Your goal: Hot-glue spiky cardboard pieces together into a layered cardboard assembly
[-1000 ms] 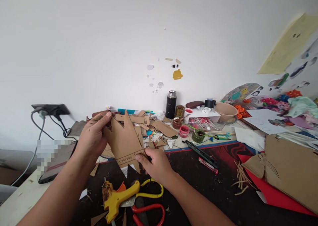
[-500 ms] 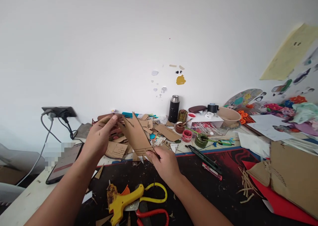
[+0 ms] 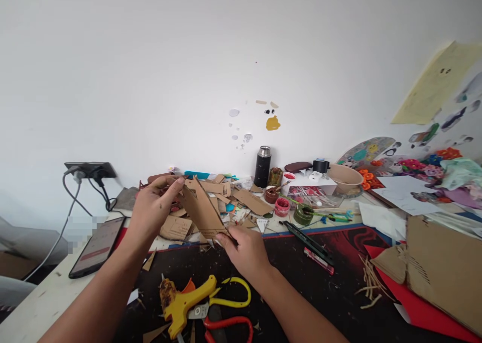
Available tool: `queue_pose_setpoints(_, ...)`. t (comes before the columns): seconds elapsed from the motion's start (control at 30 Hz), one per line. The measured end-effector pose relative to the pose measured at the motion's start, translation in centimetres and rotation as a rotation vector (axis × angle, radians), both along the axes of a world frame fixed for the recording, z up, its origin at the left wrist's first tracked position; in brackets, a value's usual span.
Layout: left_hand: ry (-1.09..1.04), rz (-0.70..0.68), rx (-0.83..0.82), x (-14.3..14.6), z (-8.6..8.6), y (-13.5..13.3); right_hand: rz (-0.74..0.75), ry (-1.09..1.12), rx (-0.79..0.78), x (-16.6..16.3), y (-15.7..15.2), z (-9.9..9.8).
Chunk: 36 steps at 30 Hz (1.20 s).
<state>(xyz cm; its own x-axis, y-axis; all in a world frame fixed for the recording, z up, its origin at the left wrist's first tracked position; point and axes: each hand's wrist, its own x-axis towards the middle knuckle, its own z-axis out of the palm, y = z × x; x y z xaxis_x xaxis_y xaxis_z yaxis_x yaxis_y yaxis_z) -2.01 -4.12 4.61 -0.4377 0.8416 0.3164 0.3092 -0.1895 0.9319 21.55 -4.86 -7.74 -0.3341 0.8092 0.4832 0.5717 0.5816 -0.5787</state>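
Observation:
A cut piece of brown cardboard [image 3: 203, 210] is held up between my two hands, above the dark mat. My left hand [image 3: 160, 197] pinches its upper left edge, thumb on the near side. Its lower right corner sits in the grip of my right hand [image 3: 244, 247], where the fingers hide part of the edge. Printing shows along the lower edge of the piece. Beneath my hands on the mat lie a yellow glue gun [image 3: 184, 305] and scissors [image 3: 231, 323] with yellow and red handles.
Cardboard scraps [image 3: 252, 201] pile up along the back of the table. A black flask [image 3: 262, 167], paint jars [image 3: 281, 207] and a bowl [image 3: 345, 178] stand near the wall. A dark green cutter [image 3: 309, 242] lies right of my hands, a phone [image 3: 97, 247] to the left, and a large cardboard sheet [image 3: 444, 277] at the right.
The cardboard piece has tilted slightly, its upper tip now lower and further left. My right hand has shifted slightly left with it, and both hands keep their grip.

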Motion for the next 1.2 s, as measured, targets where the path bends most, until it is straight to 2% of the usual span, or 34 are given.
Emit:
queue_pose_setpoints(0.23, -0.045, 0.036, 0.042, 0.2, 0.5, -0.6, 0.056, 0.035, -0.033, -0.3, -0.5, 0.3)
queue_pose_setpoints(0.37, -0.187, 0.003, 0.078, 0.4, 0.3, -0.4, 0.063, 0.114, -0.124, -0.2, -0.5, 0.5)
queue_pose_setpoints(0.43, -0.290, -0.019, 0.120, 0.3, -0.1, 0.1, 0.082, 0.196, -0.223, -0.3, -0.5, 0.5)
queue_pose_setpoints(0.53, -0.387, -0.157, 0.216, -0.1, -1.0, 1.0, 0.150, 0.399, -0.436, -0.5, -0.5, 0.7)
queue_pose_setpoints(0.63, -0.436, -0.375, 0.136, -0.1, -1.5, 1.5, 0.186, 0.606, -0.586, -0.5, -0.2, 1.2)
queue_pose_setpoints(0.7, -0.480, -0.394, 0.124, 0.5, -1.4, 1.4, 0.176, 0.702, -0.625, -0.5, 0.0, 1.5)
queue_pose_setpoints(0.8, -0.507, -0.331, 0.204, 1.5, -1.2, 0.9, 0.169, 0.794, -0.647, -0.5, 0.4, 1.9)
queue_pose_setpoints(0.87, -0.480, -0.370, 0.136, 2.1, -1.4, 0.5, 0.179, 0.832, -0.663, -0.5, 0.5, 2.0)
queue_pose_setpoints(0.97, -0.416, -0.567, -0.147, 2.8, -2.4, 0.3, 0.195, 0.850, -0.685, -0.5, 0.6, 1.9)
queue_pose_setpoints(1.03, -0.381, -0.640, -0.255, 3.0, -3.1, 0.3, 0.209, 0.832, -0.702, -0.5, 0.6, 1.7)
queue_pose_setpoints(1.1, -0.356, -0.636, -0.255, 3.2, -3.4, 0.4, 0.236, 0.802, -0.725, -0.6, 0.7, 1.5)
queue_pose_setpoints(1.2, -0.314, -0.588, -0.203, 2.8, -2.9, 0.5, 0.272, 0.762, -0.767, -0.7, 0.8, 0.9)
